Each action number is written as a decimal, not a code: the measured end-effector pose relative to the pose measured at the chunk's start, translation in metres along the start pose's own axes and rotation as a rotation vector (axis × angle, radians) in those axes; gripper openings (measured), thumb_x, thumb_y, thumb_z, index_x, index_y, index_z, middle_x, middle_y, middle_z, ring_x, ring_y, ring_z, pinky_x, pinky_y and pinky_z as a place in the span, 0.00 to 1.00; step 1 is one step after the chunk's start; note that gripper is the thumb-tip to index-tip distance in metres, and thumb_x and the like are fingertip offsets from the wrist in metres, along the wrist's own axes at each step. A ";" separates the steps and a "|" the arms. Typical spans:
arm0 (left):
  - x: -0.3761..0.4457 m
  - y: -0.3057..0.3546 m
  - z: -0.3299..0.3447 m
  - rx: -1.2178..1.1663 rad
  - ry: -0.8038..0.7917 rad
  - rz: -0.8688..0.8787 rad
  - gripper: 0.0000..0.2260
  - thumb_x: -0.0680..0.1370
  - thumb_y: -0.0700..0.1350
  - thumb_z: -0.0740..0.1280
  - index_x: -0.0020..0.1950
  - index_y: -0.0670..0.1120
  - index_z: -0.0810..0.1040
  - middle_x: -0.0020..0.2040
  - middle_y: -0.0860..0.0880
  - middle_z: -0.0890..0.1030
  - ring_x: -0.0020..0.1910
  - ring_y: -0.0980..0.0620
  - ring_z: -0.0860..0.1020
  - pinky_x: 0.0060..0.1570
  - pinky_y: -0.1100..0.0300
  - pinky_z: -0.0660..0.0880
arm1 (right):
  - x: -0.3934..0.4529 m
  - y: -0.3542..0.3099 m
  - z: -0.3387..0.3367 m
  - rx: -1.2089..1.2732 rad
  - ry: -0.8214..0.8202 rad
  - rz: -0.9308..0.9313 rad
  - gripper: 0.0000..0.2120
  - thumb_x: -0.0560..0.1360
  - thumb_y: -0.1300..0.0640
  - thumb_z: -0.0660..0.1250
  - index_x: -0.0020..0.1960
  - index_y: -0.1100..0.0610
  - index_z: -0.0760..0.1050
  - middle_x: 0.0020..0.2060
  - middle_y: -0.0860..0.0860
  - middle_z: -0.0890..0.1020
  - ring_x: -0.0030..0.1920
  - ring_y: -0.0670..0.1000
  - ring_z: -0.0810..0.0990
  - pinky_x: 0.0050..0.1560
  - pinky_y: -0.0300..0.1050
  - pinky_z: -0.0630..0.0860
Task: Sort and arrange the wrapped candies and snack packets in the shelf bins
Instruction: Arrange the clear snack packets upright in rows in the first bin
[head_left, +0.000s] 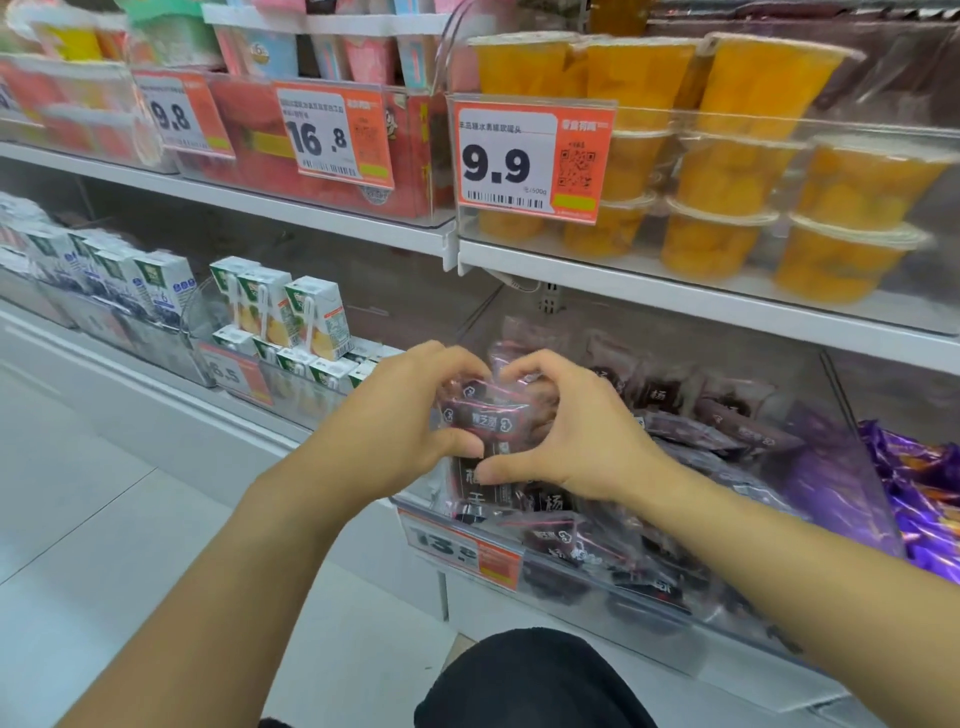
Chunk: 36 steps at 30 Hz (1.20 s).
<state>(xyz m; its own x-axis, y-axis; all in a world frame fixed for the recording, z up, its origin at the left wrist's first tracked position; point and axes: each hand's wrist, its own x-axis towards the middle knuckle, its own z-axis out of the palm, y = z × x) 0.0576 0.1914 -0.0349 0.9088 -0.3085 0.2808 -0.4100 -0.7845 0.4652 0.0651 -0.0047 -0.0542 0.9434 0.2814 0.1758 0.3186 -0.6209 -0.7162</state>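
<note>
Both hands are gripping a stack of dark maroon packets (485, 415) between them, left hand (397, 421) and right hand (576, 426) curled around it, above the front of the clear bin (675, 618) holding more.

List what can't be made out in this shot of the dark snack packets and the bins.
- Head view: the left hand and right hand cover most of the dark packets in their grip; count unclear.
- Price tag on the clear bin: blurred, digits partly unreadable.
- Purple wrapped candies: cut off by the right edge.
</note>
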 end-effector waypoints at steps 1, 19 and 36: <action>0.001 0.000 0.000 0.056 -0.010 0.015 0.26 0.66 0.51 0.80 0.62 0.55 0.78 0.51 0.56 0.77 0.51 0.56 0.73 0.54 0.58 0.70 | 0.000 0.000 0.000 -0.042 -0.009 -0.021 0.34 0.54 0.40 0.84 0.55 0.44 0.74 0.43 0.40 0.81 0.42 0.38 0.79 0.45 0.42 0.78; -0.005 0.008 0.005 0.592 -0.085 0.107 0.26 0.72 0.54 0.75 0.68 0.58 0.72 0.61 0.55 0.75 0.63 0.50 0.68 0.65 0.53 0.59 | -0.005 0.006 -0.071 -0.548 -0.665 -0.100 0.11 0.72 0.42 0.74 0.42 0.50 0.82 0.34 0.42 0.85 0.36 0.40 0.82 0.44 0.40 0.78; -0.004 0.014 0.023 0.489 -0.421 -0.078 0.19 0.74 0.43 0.74 0.63 0.50 0.77 0.54 0.47 0.81 0.54 0.47 0.78 0.53 0.51 0.77 | 0.069 0.017 0.001 -0.589 -0.399 -0.082 0.16 0.70 0.53 0.78 0.50 0.64 0.83 0.40 0.56 0.86 0.46 0.56 0.84 0.49 0.52 0.82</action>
<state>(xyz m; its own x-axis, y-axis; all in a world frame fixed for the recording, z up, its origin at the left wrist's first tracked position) 0.0505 0.1692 -0.0492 0.9275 -0.3476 -0.1376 -0.3499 -0.9367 0.0072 0.1352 0.0046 -0.0548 0.8444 0.5203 -0.1277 0.4902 -0.8465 -0.2079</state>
